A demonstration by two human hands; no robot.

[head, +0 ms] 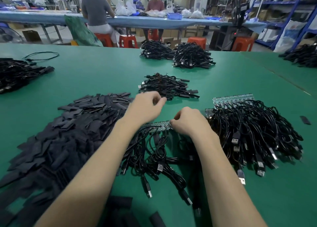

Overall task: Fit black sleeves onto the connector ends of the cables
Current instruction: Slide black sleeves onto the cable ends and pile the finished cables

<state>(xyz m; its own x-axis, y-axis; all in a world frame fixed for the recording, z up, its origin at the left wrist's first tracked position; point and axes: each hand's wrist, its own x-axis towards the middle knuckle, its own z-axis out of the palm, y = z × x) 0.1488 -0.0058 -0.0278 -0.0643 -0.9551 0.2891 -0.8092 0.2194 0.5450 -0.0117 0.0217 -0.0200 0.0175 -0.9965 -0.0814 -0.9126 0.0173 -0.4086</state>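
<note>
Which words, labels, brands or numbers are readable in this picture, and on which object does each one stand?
None can be read.
Circuit board strips: any markings too small.
Shelf boxes: any labels blurred.
USB plugs: no legible mark.
Black sleeves: plain.

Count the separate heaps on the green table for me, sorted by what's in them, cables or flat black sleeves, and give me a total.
Cable heaps: 7, at far left, two at the far middle, far right, centre, right, and under the hands.
Sleeve heaps: 1.
Total: 8 heaps.
</note>
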